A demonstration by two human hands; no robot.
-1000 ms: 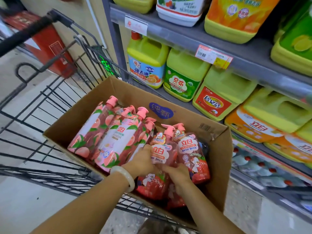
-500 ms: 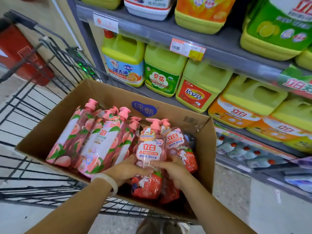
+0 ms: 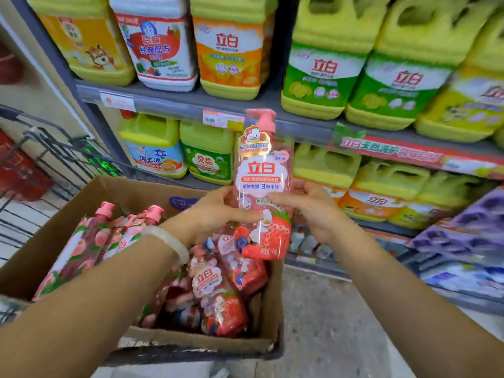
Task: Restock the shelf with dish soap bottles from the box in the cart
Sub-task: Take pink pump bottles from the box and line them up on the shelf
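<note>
A pink pump bottle of strawberry dish soap (image 3: 263, 181) stands upright in the air above the box's right end, in front of the shelves. My left hand (image 3: 218, 211) grips its left side and my right hand (image 3: 313, 211) grips its right side, thumbs across the label. Below lies the open cardboard box (image 3: 90, 211) in the wire cart (image 3: 46, 156). It holds several more strawberry bottles (image 3: 218, 293) on the right and several peach-print bottles (image 3: 90, 241) on the left, all lying down.
Grey shelves (image 3: 191, 102) directly ahead are packed with large yellow-green dish soap jugs (image 3: 324, 58) on two levels. Lower shelves at the right hold small bottles and purple packs (image 3: 469, 233). A red object (image 3: 16, 170) stands beyond the cart. Grey floor lies right of the box.
Both hands have lifted one strawberry bottle out of the box and raised it upright toward the shelves. The camera has tilted up and nearer to the shelving.
</note>
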